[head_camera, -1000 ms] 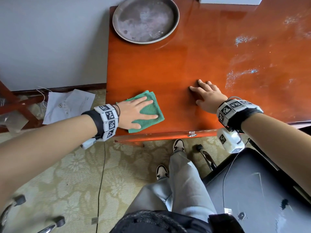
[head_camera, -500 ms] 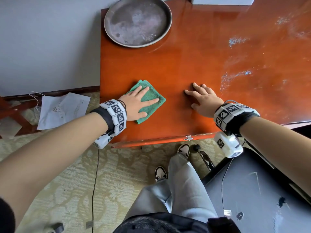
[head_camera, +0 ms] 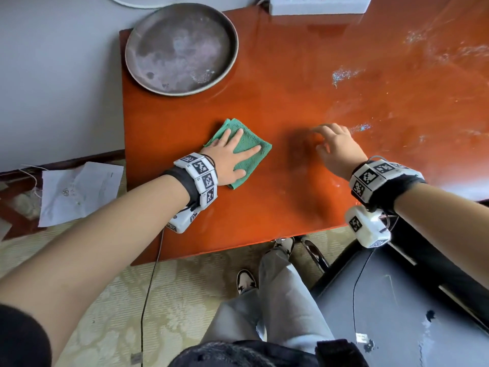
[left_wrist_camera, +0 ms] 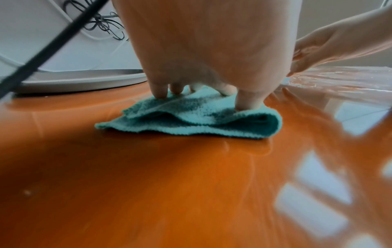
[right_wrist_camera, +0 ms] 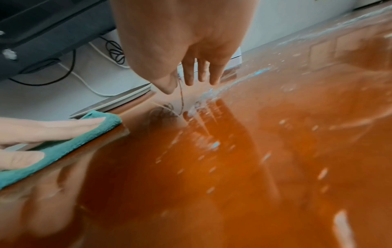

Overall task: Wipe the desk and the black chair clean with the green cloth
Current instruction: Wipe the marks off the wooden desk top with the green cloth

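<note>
A folded green cloth lies on the glossy red-brown desk near its left side. My left hand presses flat on the cloth with straight, spread fingers. My right hand hovers just above the desk to the right of the cloth, fingers straight and loose, holding nothing. White dusty smears mark the desk's right part. The black chair stands at the lower right, its seat speckled with white spots.
A round grey metal tray sits at the desk's back left corner. A white power strip lies at the back edge. Sheets of paper lie on the carpet left of the desk. My legs stand in front.
My left hand has pushed the cloth away from the front edge toward the tray. My right hand has lifted off the desk and shifted slightly right.
</note>
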